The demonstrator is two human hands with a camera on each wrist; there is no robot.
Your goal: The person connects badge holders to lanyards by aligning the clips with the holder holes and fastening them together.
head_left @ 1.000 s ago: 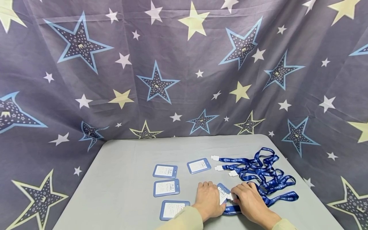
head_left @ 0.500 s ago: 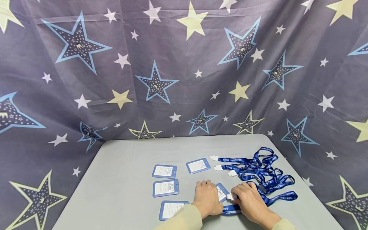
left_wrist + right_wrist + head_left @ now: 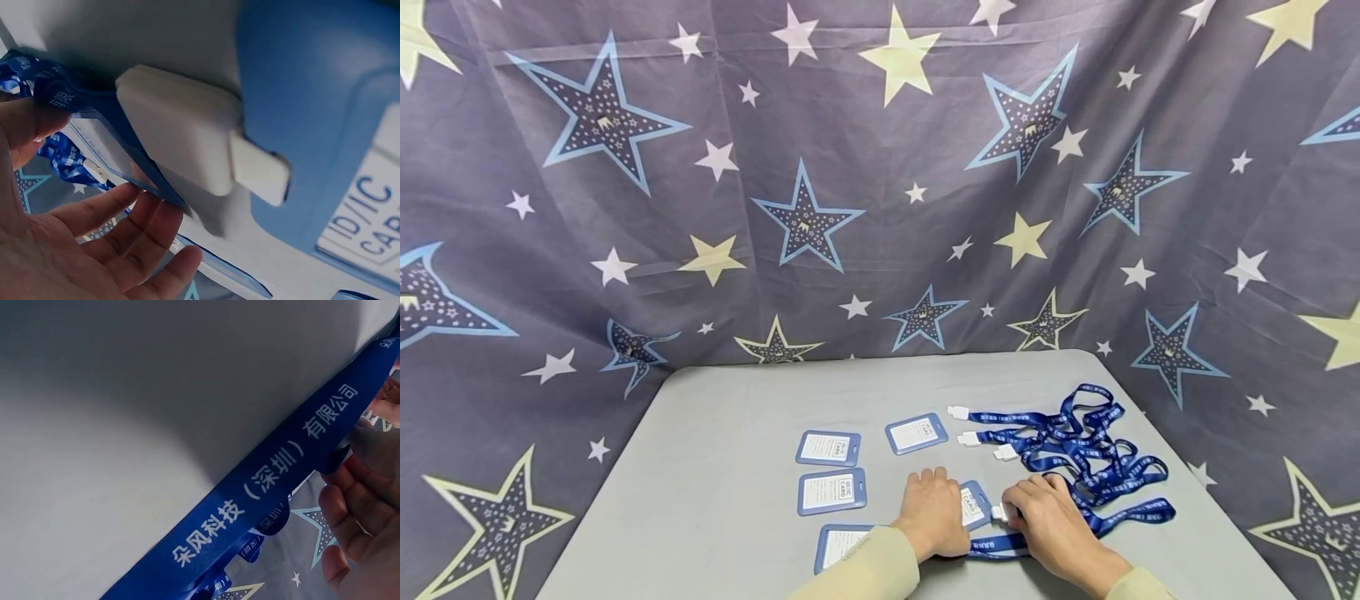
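Badge holder (image 3: 975,505): left hand (image 3: 932,513) grips, right hand (image 3: 1054,522) pinches.

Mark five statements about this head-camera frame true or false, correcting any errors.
1. The right hand holds a white plastic clip. True.
2. A tangle of blue fabric lanyards lies right of the rectangular blue-framed badge holders. True.
3. The left hand is clear of every badge holder. False: it partly covers the nearest holder.
4. Three other clips are fastened to badge holders. False: they lie apart.
5. The dark purple fabric curtain is striped. False: it has stars.
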